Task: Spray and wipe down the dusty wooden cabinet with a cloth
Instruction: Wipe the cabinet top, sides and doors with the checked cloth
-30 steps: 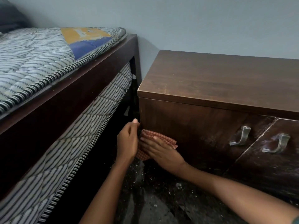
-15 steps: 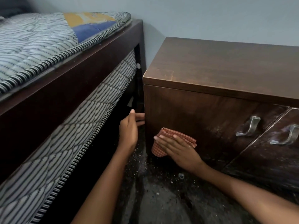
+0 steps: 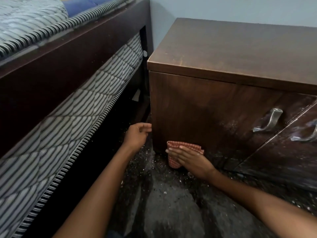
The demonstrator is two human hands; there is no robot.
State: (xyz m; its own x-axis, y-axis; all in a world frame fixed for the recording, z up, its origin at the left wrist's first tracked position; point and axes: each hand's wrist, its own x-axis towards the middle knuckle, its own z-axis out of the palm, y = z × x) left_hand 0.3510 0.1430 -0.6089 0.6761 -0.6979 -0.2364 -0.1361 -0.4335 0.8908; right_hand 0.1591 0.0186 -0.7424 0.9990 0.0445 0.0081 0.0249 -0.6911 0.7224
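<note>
Lower and further right than half a second ago, the cloth [image 3: 186,146] now sits near the bottom edge of the cabinet [image 3: 205,107] front, off the left corner it was working, and the left hand [image 3: 137,134] has dropped down that corner with it. The right hand [image 3: 191,161] lies flat over the red-checked cloth, fingers straight and together, pressing it to the wood rather than gripping it. A fold of the cloth hangs below the fingertips toward the floor [image 3: 163,203]. The left hand is at 9 o'clock from the cloth, loosely curled and holding nothing, its fingertips at or just beside the cabinet's corner edge; whether they touch I cannot tell. The step in hand looks to be wiping the front panel. Wood at 12 o'clock from the cloth looks darker and cleaner, while a pale speckled film lies at 3 o'clock, around the nearer handle [image 3: 269,120] and across the lower door. To do it well, keep the palm flat for even pressure, carry long overlapping strokes toward 3 o'clock, and refold the cloth to a fresh face once it is loaded, since a dirty face would likely only smear. The bottom edge wants care: grit lies on the floor just beneath, and a trailing fold could pick it up and scratch the finish. No spray bottle is in view, so the dusty stretch may need wetting first.
</note>
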